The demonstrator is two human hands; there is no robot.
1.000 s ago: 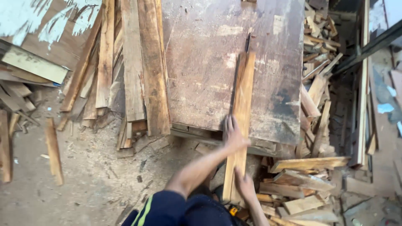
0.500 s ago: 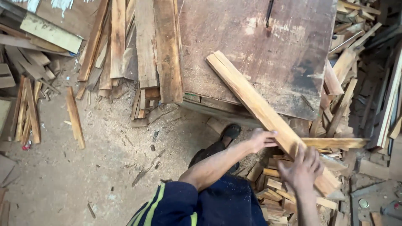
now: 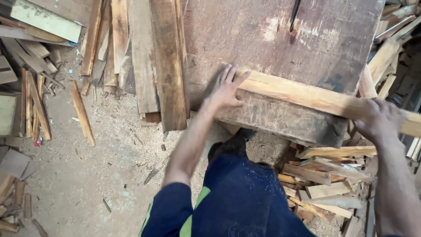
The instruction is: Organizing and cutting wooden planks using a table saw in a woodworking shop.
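Steadying pale plank (image 3: 307, 94) on saw table (image 3: 272, 39) | offcut heap (image 3: 324, 184) below

Even, soft daylight, no glare; faint shadow under the left hand (image 3: 226, 90) on the tabletop (image 3: 280, 39); slight motion blur, wide-angle bending at edges

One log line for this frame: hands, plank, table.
left hand: flat on plank end | right hand: gripping plank | plank: lying across saw table | offcuts: piled below

No packages, labels, signs or screens are in view.
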